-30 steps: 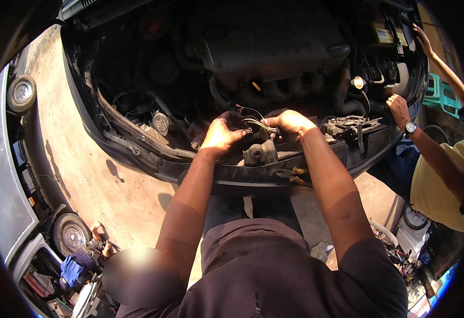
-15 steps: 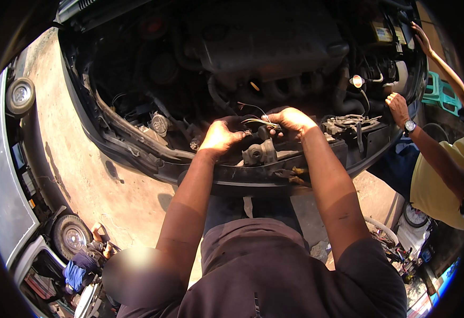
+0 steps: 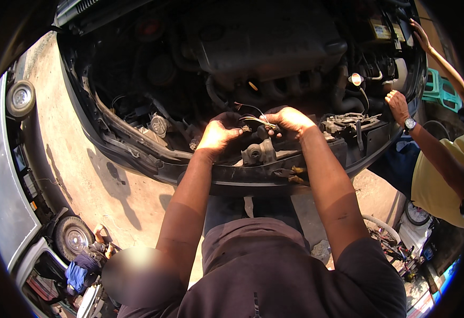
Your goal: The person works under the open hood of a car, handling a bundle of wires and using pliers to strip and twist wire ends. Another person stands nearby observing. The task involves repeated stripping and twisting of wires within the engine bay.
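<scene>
Over the front edge of an open car engine bay, both hands work close together. My left hand (image 3: 217,137) is closed, thumb against fingers, on a small connector-like piece (image 3: 246,129); its exact kind is hard to make out. My right hand (image 3: 292,121) pinches a bundle of thin wires (image 3: 253,121), pale and dark, whose loose ends fan out leftward between the hands. Just below the hands sits a grey metal bracket-like part (image 3: 258,152). Yellow-handled pliers (image 3: 297,170) lie on the front edge beneath my right forearm.
Behind my hands is the dark engine cover (image 3: 269,47). At right, another person's watch-wearing hand (image 3: 398,107) rests on the car edge, near a radiator cap (image 3: 356,79) and a green plastic stool (image 3: 443,90). A vehicle wheel (image 3: 74,237) stands at left.
My hands stay nearly in place; the small piece at my left fingertips shows more clearly. A person's shadow has spread on the ground at left.
</scene>
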`<action>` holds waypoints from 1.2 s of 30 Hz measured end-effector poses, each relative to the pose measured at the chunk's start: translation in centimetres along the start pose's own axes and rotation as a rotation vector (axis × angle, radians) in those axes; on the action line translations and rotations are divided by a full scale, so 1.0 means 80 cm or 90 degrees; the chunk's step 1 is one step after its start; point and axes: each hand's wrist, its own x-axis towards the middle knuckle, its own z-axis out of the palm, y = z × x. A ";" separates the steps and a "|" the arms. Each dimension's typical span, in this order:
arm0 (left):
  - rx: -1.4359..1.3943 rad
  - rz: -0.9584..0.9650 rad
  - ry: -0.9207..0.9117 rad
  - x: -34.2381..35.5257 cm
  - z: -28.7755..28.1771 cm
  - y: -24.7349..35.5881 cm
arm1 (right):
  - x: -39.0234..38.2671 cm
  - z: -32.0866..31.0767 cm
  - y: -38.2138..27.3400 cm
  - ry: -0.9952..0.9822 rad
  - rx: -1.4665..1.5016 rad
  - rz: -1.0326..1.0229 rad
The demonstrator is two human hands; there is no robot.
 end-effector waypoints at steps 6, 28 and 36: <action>-0.054 -0.029 -0.021 -0.003 0.004 0.005 | 0.001 0.001 0.001 0.003 -0.030 0.000; -0.103 -0.011 -0.014 0.003 -0.003 -0.008 | 0.014 0.006 0.012 0.210 -0.546 -0.208; -0.122 -0.027 -0.103 -0.001 0.003 0.001 | 0.002 0.037 -0.015 0.182 -0.881 -0.140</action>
